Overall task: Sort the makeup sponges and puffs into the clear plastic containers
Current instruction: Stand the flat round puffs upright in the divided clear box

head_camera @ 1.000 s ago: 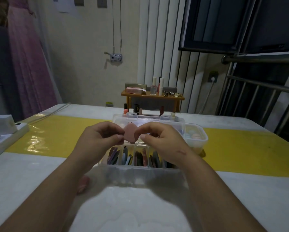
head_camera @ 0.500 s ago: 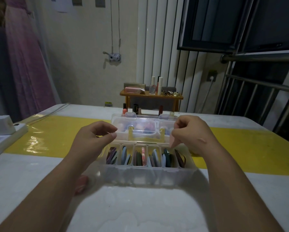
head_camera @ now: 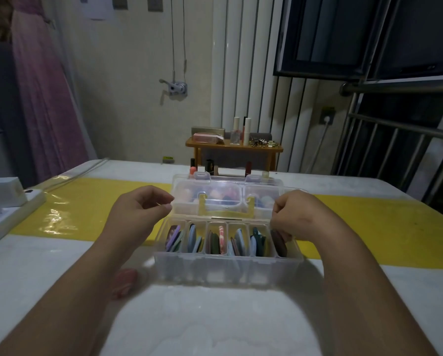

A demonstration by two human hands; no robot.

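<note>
Head view: likely soft, light dark-maroon round puff (head_camera: 279, 245), pinch its rim; right hand (head_camera: 299, 216) curled over it, hold unclear; left hand (head_camera: 140, 214) slack, empty.

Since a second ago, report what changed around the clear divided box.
The left hand let go of the pink flat puff and drew left, empty. The right hand carried it right and down into the clear divided box's rightmost compartment; whether it still grips is unclear. The other puffs stayed put.
</note>
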